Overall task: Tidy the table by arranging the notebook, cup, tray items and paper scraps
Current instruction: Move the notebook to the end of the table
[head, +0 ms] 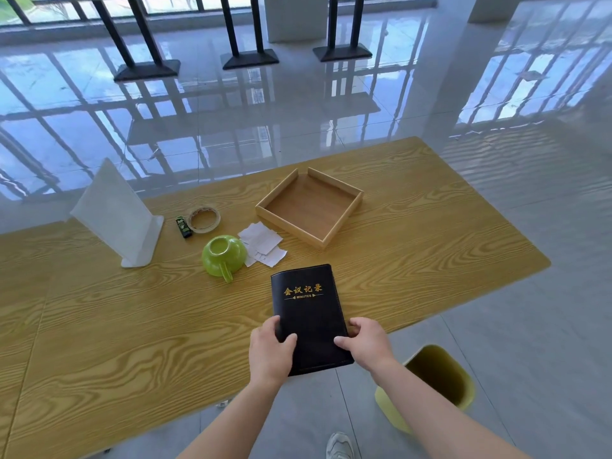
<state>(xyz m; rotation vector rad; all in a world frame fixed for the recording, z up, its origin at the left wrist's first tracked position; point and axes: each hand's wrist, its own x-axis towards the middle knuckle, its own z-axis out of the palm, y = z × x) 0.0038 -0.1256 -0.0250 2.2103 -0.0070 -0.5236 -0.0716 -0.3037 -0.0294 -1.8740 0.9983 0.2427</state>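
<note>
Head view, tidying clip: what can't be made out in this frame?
- Green cup: lies tipped with its underside toward the camera, so its inside is hidden.
- Paper scraps: any print is too small to read; some are tucked behind the cup.
- Small green item beside the tape roll: too small to identify.
- Notebook: its near edge is covered by the left hand and right hand.
- Yellow bin: partly hidden behind the right forearm.

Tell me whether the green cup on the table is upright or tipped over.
Tipped over. The green cup lies on its side beside the paper scraps, its handle toward the camera.
</note>
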